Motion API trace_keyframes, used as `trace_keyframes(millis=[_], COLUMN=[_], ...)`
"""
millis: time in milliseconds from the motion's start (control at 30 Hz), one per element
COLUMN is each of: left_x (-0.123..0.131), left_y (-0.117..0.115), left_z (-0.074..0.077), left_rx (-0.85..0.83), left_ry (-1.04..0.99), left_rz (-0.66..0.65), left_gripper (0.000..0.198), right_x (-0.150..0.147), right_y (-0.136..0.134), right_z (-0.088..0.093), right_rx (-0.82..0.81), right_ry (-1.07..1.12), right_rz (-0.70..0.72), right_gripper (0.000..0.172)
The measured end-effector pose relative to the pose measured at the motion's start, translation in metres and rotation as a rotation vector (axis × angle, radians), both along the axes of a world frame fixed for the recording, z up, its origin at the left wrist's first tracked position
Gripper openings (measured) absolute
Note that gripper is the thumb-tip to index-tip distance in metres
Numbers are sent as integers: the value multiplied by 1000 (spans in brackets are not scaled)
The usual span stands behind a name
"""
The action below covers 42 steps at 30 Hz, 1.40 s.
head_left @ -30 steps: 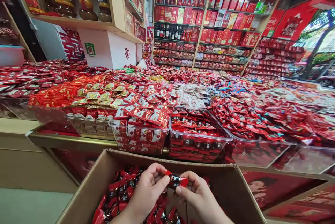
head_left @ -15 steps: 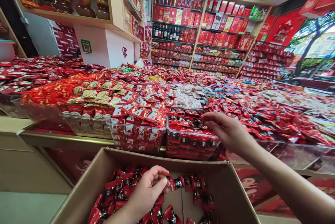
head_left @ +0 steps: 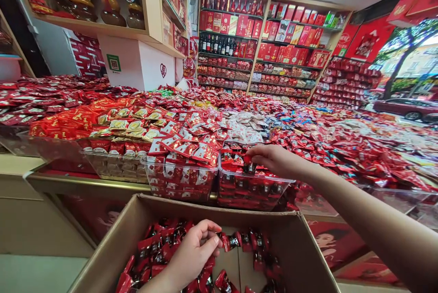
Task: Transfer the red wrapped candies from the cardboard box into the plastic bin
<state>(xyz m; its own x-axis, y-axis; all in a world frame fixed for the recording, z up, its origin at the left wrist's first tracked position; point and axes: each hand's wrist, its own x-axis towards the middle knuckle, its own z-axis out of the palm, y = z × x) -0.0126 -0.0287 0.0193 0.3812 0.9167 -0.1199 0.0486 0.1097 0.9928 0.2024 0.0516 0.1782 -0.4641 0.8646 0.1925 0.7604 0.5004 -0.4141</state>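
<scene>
My right hand [head_left: 273,159] is over the clear plastic bin [head_left: 255,176] at the centre. Its fingers pinch a red and black wrapped candy [head_left: 249,165], upright at the bin's front. More candies of this kind fill the bin. My left hand [head_left: 196,249] is inside an open cardboard box [head_left: 219,206], fingers curled and thumb close to them. Whatever those fingers hold, if anything, is hidden. Loose red and black candies [head_left: 160,243] lie to its left, and another candy [head_left: 232,240] lies just beside its fingertips. Part of the box's brown bottom shows.
Left of the candy bin stands a bin of red and white packets [head_left: 181,174]. Heaps of wrapped sweets [head_left: 342,142] spread across the counter. A white pillar [head_left: 126,65] rises at the left. Shelves [head_left: 232,33] of bottles and red boxes line the back.
My right hand has shifted left over the bin, and a red and black candy now shows upright in its fingers. My left hand stays in the box, almost unmoved.
</scene>
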Motion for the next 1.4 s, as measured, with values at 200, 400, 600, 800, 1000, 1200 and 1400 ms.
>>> trace_keyframes(millis=[200, 400, 600, 800, 1000, 1200, 1400], left_x=[-2, -2, -2, 0, 2, 0, 0], left_y=[0, 1, 1, 2, 1, 1, 1], left_z=[-7, -18, -16, -17, -13, -17, -17], left_rx=[-17, -43, -46, -56, -76, -60, -54], left_ry=[-9, -25, 8, 28, 45, 63, 78], left_rz=[-6, -28, -48, -60, -54, -64, -89], left_gripper=[13, 13, 12, 12, 9, 11, 11], right_x=[1, 2, 5, 10, 9, 15, 10], right_y=[18, 21, 19, 13, 7, 11, 7], right_z=[-6, -9, -10, -9, -16, -15, -17], right_rx=[-91, -149, -235, -409, -446, -458, -530], right_ry=[60, 108, 195, 453, 423, 334, 519], right_rz=[13, 59, -7, -201, -282, -267, -313], right_gripper=[19, 17, 16, 12, 14, 14, 12])
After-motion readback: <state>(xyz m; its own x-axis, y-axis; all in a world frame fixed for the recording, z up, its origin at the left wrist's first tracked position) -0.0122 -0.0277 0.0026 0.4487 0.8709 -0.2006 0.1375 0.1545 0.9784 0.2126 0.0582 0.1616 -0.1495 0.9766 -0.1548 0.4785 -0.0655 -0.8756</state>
